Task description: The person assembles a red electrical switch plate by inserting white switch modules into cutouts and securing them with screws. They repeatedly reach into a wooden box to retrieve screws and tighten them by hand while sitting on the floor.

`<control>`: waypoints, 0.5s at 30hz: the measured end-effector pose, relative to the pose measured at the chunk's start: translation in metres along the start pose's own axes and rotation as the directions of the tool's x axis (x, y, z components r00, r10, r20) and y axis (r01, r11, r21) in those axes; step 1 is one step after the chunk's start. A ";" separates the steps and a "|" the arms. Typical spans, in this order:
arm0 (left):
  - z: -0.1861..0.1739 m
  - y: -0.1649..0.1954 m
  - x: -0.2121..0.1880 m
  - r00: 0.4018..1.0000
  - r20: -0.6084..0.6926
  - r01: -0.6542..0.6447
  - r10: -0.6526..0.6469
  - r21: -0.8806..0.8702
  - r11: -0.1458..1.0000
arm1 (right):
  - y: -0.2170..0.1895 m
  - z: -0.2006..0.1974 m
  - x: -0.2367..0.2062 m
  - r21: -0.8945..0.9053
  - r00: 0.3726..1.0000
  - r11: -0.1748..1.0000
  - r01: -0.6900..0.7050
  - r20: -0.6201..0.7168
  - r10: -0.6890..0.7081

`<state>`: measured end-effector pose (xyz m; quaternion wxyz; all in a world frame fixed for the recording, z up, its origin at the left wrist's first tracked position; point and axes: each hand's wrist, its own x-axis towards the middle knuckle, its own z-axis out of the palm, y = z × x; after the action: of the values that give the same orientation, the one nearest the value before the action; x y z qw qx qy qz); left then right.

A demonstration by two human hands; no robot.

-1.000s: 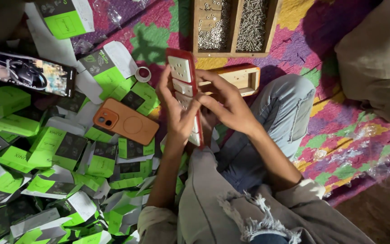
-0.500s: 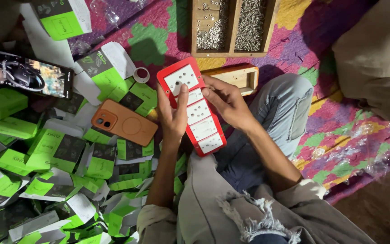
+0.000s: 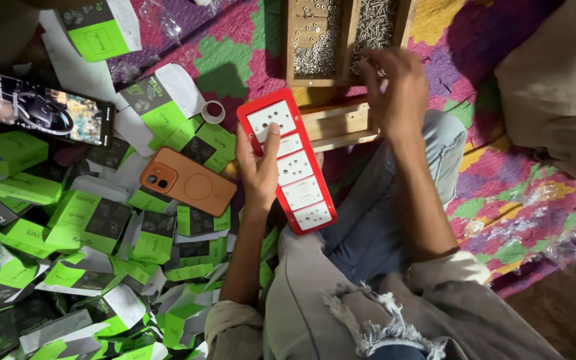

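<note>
My left hand (image 3: pixel 259 167) holds a long red panel (image 3: pixel 289 160) fitted with white sockets and switches, face up, thumb lying across it. The panel slants from upper left to lower right above my knee. My right hand (image 3: pixel 395 83) is up at a wooden tray (image 3: pixel 345 40) with two compartments full of small metal screws, its fingers over the right compartment's near end. Whether it has picked up a screw is hidden. A smaller wooden box (image 3: pixel 338 123) lies just below the tray, partly behind the panel.
Several green and black cardboard boxes (image 3: pixel 88 220) lie heaped on the left. An orange-cased phone (image 3: pixel 188 181) lies on them, and another phone (image 3: pixel 45 110) with a lit screen sits further left. A small tape roll (image 3: pixel 213 111), a patterned rug (image 3: pixel 501 193) and a beige cushion (image 3: pixel 561 87) surround me.
The red panel was edge-on, then turned face up in my left hand. My right hand left the panel and reached up to the screw tray.
</note>
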<state>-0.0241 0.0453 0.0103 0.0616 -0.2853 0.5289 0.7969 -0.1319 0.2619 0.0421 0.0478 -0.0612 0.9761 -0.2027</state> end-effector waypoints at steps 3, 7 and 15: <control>0.002 0.005 -0.003 0.998 0.052 -0.032 0.031 0.013 0.999 | 0.020 0.006 0.014 -0.226 0.993 0.969 0.100 -0.031 -0.110; 0.006 0.009 -0.005 0.996 0.073 -0.043 0.043 0.004 0.999 | 0.024 0.011 0.021 -0.237 0.997 0.968 0.081 0.010 -0.081; 0.009 0.017 -0.006 0.996 0.064 -0.067 0.064 0.037 0.997 | 0.013 0.006 0.025 -0.153 0.995 0.984 0.087 -0.035 -0.093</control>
<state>-0.0290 0.0470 0.0298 0.0578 -0.2413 0.5514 0.7965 -0.1569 0.2681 0.0298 0.0132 -0.1045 0.9857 -0.1315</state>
